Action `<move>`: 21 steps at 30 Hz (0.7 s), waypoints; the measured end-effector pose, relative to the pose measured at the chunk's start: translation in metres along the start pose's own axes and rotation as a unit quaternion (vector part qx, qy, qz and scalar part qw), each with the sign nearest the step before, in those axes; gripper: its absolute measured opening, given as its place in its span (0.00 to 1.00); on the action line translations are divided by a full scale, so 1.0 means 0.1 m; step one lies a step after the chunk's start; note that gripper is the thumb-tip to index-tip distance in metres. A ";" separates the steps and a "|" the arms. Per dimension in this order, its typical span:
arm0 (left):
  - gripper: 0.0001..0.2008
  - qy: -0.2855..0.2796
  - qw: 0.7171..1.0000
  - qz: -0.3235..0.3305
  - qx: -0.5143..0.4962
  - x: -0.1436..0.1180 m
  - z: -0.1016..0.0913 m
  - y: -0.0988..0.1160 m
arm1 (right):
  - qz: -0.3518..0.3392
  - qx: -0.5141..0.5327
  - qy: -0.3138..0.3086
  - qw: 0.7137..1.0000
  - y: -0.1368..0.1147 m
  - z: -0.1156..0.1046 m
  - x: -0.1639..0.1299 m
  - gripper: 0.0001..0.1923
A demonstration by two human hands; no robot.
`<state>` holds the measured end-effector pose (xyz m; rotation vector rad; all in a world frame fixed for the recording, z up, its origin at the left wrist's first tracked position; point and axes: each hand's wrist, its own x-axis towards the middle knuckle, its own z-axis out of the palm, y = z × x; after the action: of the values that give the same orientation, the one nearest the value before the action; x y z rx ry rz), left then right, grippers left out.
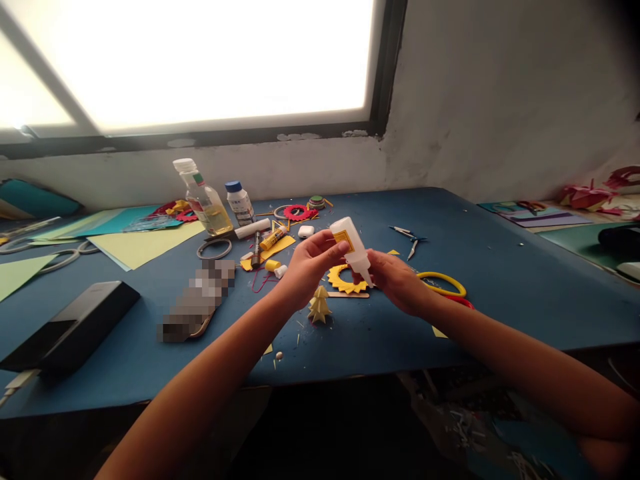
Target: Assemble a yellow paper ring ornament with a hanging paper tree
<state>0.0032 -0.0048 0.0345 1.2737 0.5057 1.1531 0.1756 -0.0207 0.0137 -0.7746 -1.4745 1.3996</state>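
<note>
Item: glue bottle (351, 248), white with a yellow label. Held tipped, nozzle down and to the right, above the blue table (500, 280).

Left hand (310, 267): fingers wrapped round the bottle's body, closed on it.

Right hand (397, 281): fingers pinched at the nozzle end; whether they grip the cap or only steady it cannot be told.

Directly below the hands:
- yellow paper ring (345, 279) with a toothed edge, flat on the table, partly hidden by the bottle;
- folded paper tree (319, 305), upright, just beside the ring, near the left wrist;
- a thin stick (355, 294) lying against the ring's near edge.

Right of the hands: scissors (445, 288) with yellow and red handles, touching nothing held.

Behind: oil bottle (204, 199), small jar (240, 202), glue stick (273, 238), red ring (299, 212), paper sheets (145, 243) at left.

Near left: black box (75, 327).

Handling note (judgement): keep the body steady in the left hand and squeeze lightly, so that only a small bead leaves the nozzle. Keep the tip close over the paper piece meant to receive it, clear of the tree. A hard squeeze would likely flood thin paper and warp it.
</note>
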 end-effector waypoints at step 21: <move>0.16 0.065 0.996 0.012 0.064 -0.02 0.06 0.01 | -0.339 -0.365 0.119 0.859 -0.06 -0.04 -0.06 0.03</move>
<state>0.0066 -0.0091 0.0370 1.3226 0.6706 1.2450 0.1824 -0.0254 0.0180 -0.7222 -1.8364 0.1796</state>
